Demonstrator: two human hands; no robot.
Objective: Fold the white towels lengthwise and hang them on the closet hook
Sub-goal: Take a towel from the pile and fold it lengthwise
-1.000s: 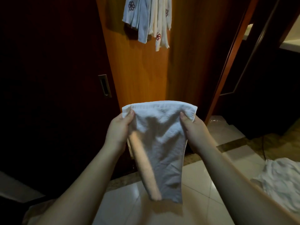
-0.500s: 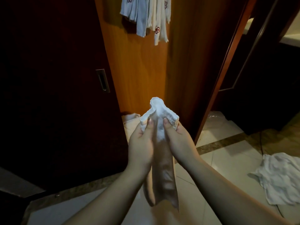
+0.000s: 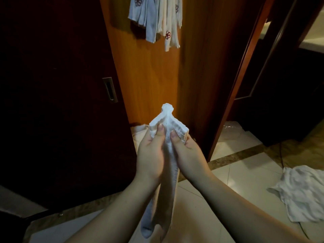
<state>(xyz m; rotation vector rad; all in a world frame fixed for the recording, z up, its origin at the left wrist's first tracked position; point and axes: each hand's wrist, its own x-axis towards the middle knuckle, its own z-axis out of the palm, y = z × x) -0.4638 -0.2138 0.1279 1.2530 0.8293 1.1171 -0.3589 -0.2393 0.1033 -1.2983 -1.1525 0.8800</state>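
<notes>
A white towel (image 3: 167, 120) folded lengthwise hangs between my two hands, its top edge bunched into a peak and its long tail dropping toward the floor. My left hand (image 3: 150, 155) pinches the left top corner with thumb on the front. My right hand (image 3: 187, 153) pinches the right top corner, pressed close beside the left. Several white towels with red flower marks (image 3: 157, 20) hang high on the orange wooden closet panel (image 3: 149, 72); the hook itself is hidden behind them.
A dark sliding door with a metal recessed handle (image 3: 109, 89) stands at the left. A crumpled white towel (image 3: 301, 192) lies on the tiled floor at the right. Another pale cloth (image 3: 138, 130) lies at the panel's foot. A dark doorway opens on the right.
My hands came together from holding the towel spread wide, folding it in half lengthwise. In the last half second they stayed together and the view shifted slightly.
</notes>
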